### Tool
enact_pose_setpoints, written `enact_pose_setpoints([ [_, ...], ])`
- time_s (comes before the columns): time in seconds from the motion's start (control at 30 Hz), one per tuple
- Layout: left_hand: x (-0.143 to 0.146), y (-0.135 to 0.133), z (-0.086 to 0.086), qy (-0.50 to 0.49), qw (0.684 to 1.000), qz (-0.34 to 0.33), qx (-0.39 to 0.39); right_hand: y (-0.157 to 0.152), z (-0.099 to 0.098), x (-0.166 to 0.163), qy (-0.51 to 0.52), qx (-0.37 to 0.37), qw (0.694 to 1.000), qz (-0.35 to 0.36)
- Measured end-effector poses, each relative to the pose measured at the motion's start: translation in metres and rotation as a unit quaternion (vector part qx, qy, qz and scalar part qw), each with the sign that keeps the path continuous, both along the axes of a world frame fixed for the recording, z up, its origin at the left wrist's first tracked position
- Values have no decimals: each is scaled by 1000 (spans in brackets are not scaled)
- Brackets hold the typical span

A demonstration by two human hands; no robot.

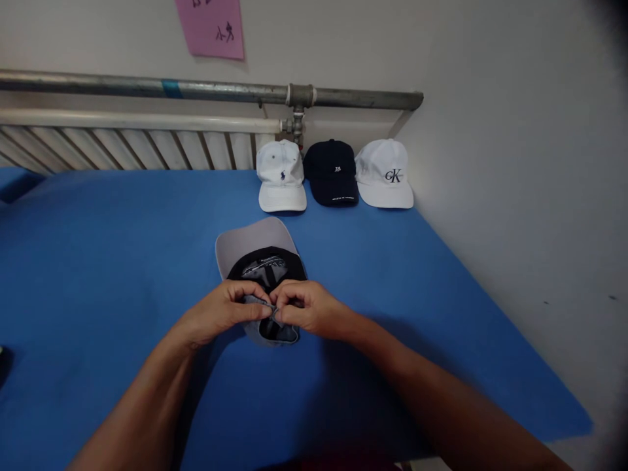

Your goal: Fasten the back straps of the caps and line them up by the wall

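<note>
A grey cap [255,243] lies upside down on the blue table [122,261], its brim pointing away from me and its dark lining showing. My left hand [223,313] and my right hand [307,307] meet over the cap's rear edge. Both pinch the grey back strap [265,306] between thumb and fingers. The strap's buckle is hidden under my fingertips.
Three caps stand in a row at the far edge by the wall: a white cap [281,175], a dark navy cap [332,173] and a white cap with black letters [384,173]. Metal pipes [196,90] run behind. A pink paper [212,26] hangs on the wall.
</note>
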State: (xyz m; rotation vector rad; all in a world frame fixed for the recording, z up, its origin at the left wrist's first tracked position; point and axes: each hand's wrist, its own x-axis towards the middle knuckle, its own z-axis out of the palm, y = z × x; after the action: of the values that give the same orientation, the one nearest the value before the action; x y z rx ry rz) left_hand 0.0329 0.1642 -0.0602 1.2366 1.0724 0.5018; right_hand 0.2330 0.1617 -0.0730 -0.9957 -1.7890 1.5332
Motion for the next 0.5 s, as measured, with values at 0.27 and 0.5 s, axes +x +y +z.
enact_pose_setpoints([
  [0.27,-1,-1,1,24,1000,-10,1,0,-2,1,10,-2,1000,3],
  [0.5,0,-1,2,75,997,-22,21,0,-4,1,2,24,1000,-16],
])
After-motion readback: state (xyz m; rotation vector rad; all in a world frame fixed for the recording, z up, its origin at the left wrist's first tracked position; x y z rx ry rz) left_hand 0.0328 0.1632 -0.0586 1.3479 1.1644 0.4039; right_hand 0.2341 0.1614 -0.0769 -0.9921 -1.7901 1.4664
